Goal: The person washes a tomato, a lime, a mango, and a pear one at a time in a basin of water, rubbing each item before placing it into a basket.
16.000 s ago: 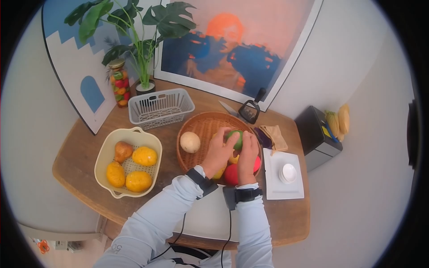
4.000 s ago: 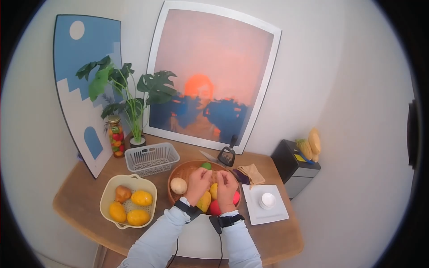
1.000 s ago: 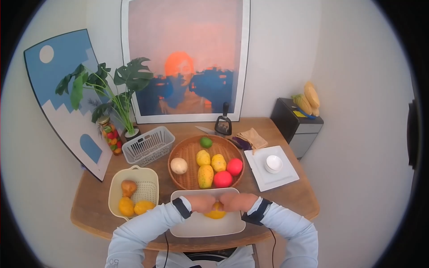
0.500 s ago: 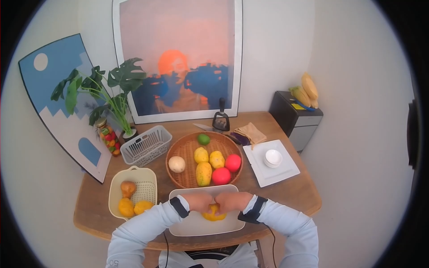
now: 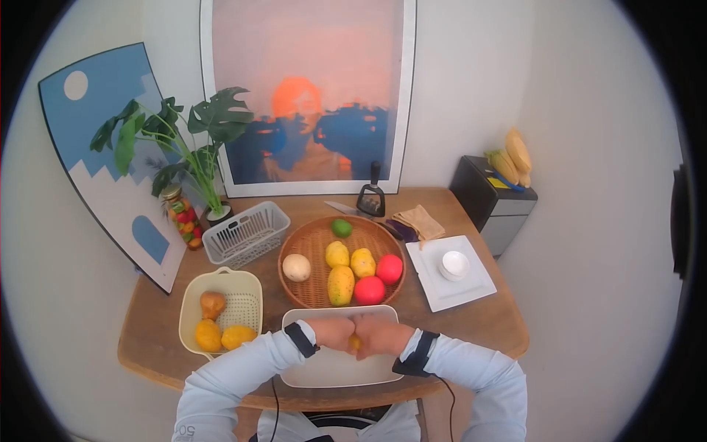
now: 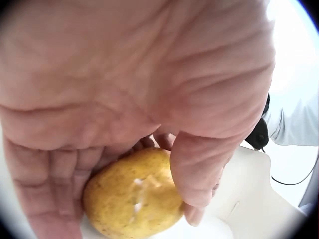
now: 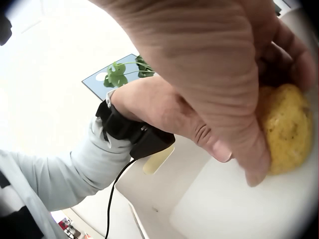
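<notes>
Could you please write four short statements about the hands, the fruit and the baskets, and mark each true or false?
1. The left hand and the right hand both hold a yellow item. True.
2. The green fruit lies in the gray basket. False; the green fruit lies in the round brown basket.
3. The cream basket holds a brown item. True.
4. Both red fruits lie left of the green fruit. False; the red fruits lie right of it in the head view.

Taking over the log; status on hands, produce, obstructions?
Left hand, right hand: both holding yellow produce. Held over white tray. Nothing visibly in the way.
</notes>
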Available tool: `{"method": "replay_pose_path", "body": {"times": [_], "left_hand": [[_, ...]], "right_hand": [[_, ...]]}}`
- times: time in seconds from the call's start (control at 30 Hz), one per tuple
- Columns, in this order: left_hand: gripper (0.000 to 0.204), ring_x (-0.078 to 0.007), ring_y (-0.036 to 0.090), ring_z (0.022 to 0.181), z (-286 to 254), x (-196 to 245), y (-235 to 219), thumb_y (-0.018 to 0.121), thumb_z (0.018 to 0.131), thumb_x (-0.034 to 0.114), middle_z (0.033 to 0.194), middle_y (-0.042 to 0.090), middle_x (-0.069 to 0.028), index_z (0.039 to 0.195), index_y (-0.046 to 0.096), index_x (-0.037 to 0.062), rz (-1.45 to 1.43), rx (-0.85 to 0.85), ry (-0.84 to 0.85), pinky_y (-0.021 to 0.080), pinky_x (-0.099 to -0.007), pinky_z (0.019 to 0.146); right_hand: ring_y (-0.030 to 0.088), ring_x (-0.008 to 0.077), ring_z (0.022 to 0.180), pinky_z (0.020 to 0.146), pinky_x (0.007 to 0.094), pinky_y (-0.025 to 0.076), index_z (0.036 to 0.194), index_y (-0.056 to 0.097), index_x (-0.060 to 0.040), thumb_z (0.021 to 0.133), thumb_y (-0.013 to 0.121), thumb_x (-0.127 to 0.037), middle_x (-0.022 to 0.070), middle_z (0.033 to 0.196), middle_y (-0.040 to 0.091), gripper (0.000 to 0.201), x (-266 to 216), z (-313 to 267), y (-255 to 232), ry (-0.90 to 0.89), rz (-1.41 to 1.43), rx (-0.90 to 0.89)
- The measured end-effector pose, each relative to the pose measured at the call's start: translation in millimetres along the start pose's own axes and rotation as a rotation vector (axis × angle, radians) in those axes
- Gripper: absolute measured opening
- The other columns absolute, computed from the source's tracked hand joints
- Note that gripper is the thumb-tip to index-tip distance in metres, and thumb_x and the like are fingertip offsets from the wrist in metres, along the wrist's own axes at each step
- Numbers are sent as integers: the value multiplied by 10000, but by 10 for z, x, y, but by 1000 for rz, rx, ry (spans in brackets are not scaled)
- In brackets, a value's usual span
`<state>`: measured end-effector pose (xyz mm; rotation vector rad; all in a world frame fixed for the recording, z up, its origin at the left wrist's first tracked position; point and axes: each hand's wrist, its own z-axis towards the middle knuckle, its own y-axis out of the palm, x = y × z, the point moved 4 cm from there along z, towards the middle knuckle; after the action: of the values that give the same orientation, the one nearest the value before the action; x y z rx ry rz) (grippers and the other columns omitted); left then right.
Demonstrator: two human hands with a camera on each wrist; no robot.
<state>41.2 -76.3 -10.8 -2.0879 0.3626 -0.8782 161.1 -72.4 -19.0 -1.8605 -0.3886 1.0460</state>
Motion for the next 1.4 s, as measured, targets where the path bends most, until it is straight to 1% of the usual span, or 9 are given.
{"method": "replay_pose_path", "body": {"times": [0.17, 0.27, 0.47, 0.6, 0.7, 0.8, 0.9, 1.17, 1.4], "left_hand": [[479, -351, 659, 949, 45, -31, 21, 767, 807, 341, 971, 699, -203, 1131, 661, 4, -32, -4, 4, 504, -400, 864], [502, -351, 659, 946, 45, 20, 60, 783, 788, 347, 967, 703, -190, 1139, 657, 12, -41, -39, 61, 504, -392, 865], [520, -337, 657, 958, -3, 152, 34, 821, 741, 321, 1014, 695, -178, 1138, 659, 27, -127, -160, 44, 503, -377, 871], [545, -336, 658, 940, 165, -73, 238, 823, 731, 315, 1058, 676, -179, 1157, 630, 36, -154, -172, 75, 501, -368, 874], [564, -326, 654, 895, 136, -127, 153, 827, 720, 311, 1043, 672, -163, 1163, 605, 42, 93, 178, 63, 516, -354, 813], [621, -292, 660, 835, 64, -42, 65, 845, 696, 307, 986, 674, -161, 1164, 575, 2, -124, -1, -113, 533, -347, 713], [688, -256, 669, 776, 75, -7, 58, 868, 661, 306, 939, 674, -154, 1160, 551, -46, -287, -180, -95, 537, -341, 633], [690, -238, 669, 724, 76, -28, 145, 878, 663, 266, 907, 671, -159, 1161, 536, -68, -155, -6, -56, 538, -346, 604], [577, -207, 635, 664, 1, 55, 3, 815, 757, 338, 818, 652, -114, 1138, 588, -31, -294, -55, -118, 517, -331, 580]], "right_hand": [[629, 396, 1017, 855, 425, 502, 1159, 529, 25, 653, 867, -298, 214, 1041, 656, 689, -196, -118, -148, 118, -137, 122], [661, 389, 913, 799, 395, 530, 1090, 597, 32, 642, 857, -306, 209, 936, 683, 618, -6, -91, -107, 9, -4, 41], [657, 361, 965, 826, 381, 516, 1081, 670, 12, 642, 849, -273, 219, 1005, 692, 554, -14, -101, -1, 78, 298, -291], [655, 369, 987, 845, 389, 518, 1163, 623, 18, 656, 846, -271, 222, 1045, 688, 625, -55, -128, -45, 80, 210, -167], [646, 371, 1018, 874, 388, 515, 1226, 579, 21, 690, 834, -283, 230, 1096, 677, 667, 13, -93, -23, 72, 2, -46], [634, 370, 1059, 902, 383, 508, 1255, 555, 22, 722, 822, -305, 240, 1133, 663, 680, 35, -95, -48, 77, 87, -128], [628, 365, 1086, 914, 377, 503, 1249, 562, 20, 735, 817, -328, 242, 1142, 660, 670, 166, -36, 83, 53, 180, -144], [634, 357, 1069, 915, 376, 502, 1242, 568, 23, 641, 863, -315, 229, 1135, 663, 750, 61, -31, 51, 33, 319, -188], [605, 358, 1065, 906, 396, 500, 1090, 598, 45, 575, 880, -278, 216, 1093, 632, 670, -142, -154, -159, 132, -169, 17]]}}
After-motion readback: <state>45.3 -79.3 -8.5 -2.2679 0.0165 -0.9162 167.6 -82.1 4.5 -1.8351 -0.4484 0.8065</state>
